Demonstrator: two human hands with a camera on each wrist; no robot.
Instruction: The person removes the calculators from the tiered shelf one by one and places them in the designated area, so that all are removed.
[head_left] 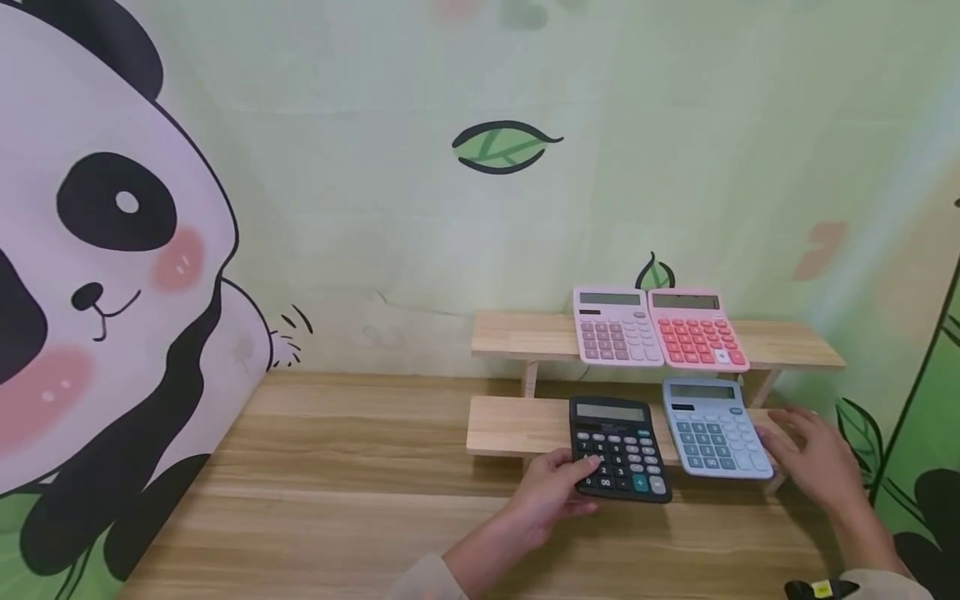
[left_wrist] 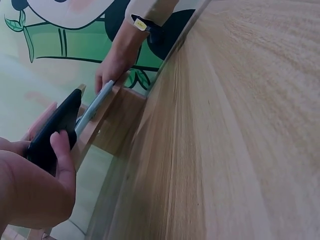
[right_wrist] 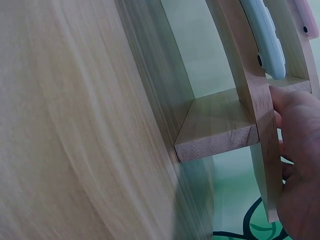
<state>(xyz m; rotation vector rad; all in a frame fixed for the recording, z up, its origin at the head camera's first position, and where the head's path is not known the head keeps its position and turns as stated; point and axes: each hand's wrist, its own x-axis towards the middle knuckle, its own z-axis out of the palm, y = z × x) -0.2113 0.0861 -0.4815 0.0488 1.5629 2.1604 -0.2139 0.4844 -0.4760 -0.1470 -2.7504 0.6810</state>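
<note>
A black calculator (head_left: 626, 458) is in my left hand (head_left: 543, 496), tilted up before the lower shelf (head_left: 510, 425). The thumb lies over its keys and the other fingers are underneath, as the left wrist view also shows. On the right of that shelf, a light blue calculator (head_left: 716, 429) leans with its keys facing me. My right hand (head_left: 813, 458) is beside its right edge, thumb close to the casing. In the right wrist view, the right hand (right_wrist: 302, 150) rests at the shelf's end with loosely bent fingers; whether the thumb touches the calculator is unclear.
Behind, the upper shelf (head_left: 795, 343) bears a lavender calculator (head_left: 611, 342) and a pink calculator (head_left: 697, 337) side by side. The two-tier wooden stand is on a wood-grain table (head_left: 337, 467). A cloth backdrop (head_left: 360, 167) with a printed panda (head_left: 112, 325) rises behind.
</note>
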